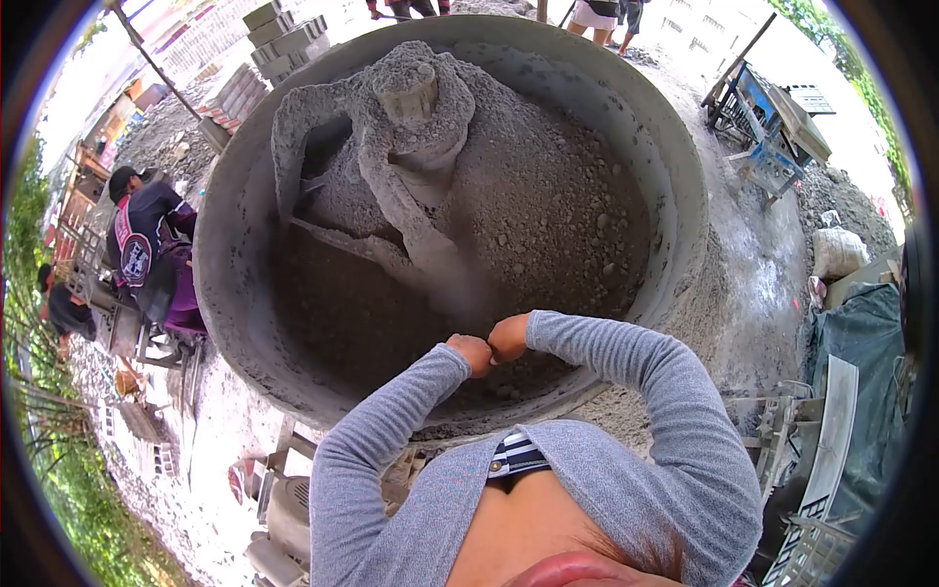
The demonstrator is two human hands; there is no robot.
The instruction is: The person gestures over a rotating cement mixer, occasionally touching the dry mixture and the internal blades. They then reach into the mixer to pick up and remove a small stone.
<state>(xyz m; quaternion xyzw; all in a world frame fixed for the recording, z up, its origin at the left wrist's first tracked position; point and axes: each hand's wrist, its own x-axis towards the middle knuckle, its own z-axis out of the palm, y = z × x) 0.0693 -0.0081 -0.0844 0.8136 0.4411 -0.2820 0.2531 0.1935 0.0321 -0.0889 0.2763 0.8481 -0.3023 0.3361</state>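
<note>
Your left hand (471,352) and right hand (508,338), both fisted and touching, hold nothing, above the mixer (220,274) rim. The mix (548,215) inside looks heavy, gritty, crumbly; scoop it, don't pinch.

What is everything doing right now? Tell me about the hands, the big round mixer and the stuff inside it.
left hand: closed in a fist, touching the other hand, holding nothing that shows
right hand: closed in a fist, over the mixer's near rim
mixer tub: open on top, partly filled
grey mix: heaped, crumbly, piled higher on the right
mixer blades: caked with grey mix
bricks: stacked behind the tub
</note>
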